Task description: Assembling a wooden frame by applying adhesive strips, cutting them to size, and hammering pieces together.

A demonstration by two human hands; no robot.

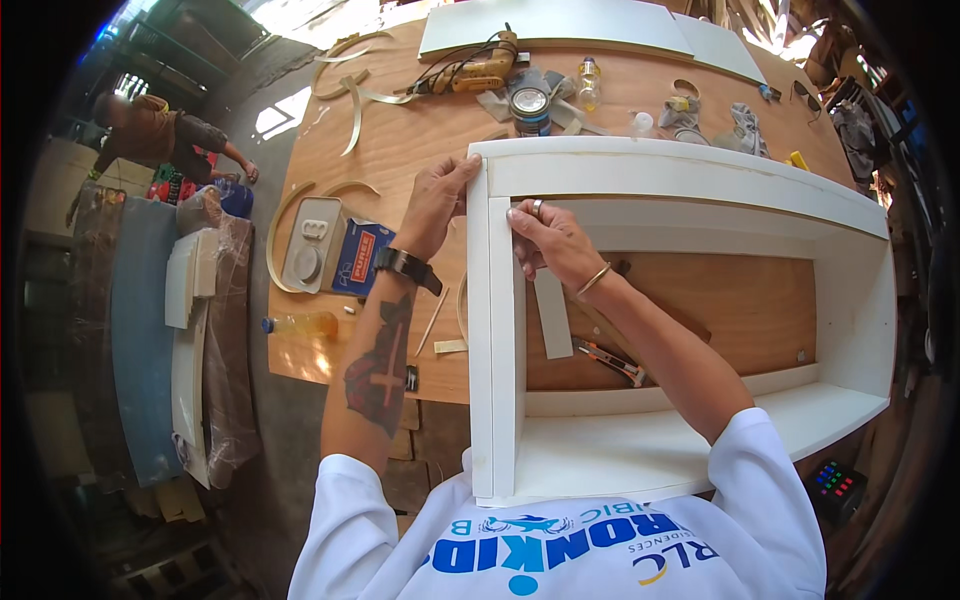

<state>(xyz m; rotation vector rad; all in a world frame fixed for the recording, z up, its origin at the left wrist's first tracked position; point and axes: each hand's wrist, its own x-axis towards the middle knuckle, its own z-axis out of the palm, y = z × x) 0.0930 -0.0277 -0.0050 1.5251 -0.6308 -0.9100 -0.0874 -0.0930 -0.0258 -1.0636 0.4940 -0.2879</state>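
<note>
I am pinching the white edging strip with my right hand against the white cabinet frame near its top-left corner, my left hand gripping that corner outside, while the strip's long axis is running toward me.

White frame, brown plywood table

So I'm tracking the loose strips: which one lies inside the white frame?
The short white strip under the right hand; the curved tan ones lie outside, left of it.
</note>
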